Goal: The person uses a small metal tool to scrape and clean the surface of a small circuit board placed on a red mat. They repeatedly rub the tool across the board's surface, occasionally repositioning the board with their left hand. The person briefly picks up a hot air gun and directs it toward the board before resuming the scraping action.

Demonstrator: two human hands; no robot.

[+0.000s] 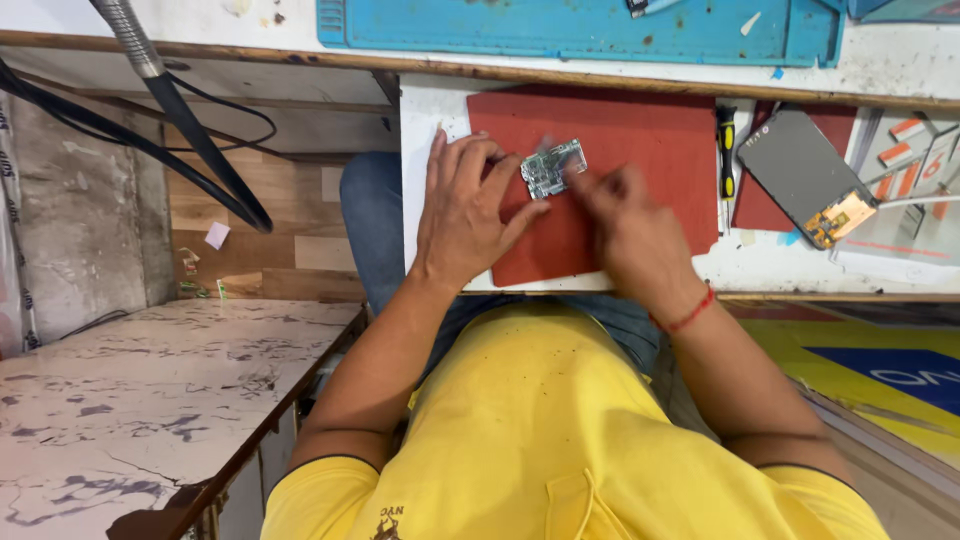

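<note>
We see a small green circuit board [552, 167] lying on a red mat [640, 130] on the white bench [425, 110]. Our left hand [465, 205] rests flat on the mat's left edge, fingers spread, with the fingertips [520, 170] pressing against the board's left side to steady it. Our right hand [625, 215] is blurred; its fingers reach the board's right edge, but we cannot tell whether they grip anything. To the right of the mat lie a yellow-and-black screwdriver [726, 150] and, just beyond, an opened grey phone [808, 175]. A blue work mat [580, 30] sits on the bench above.
</note>
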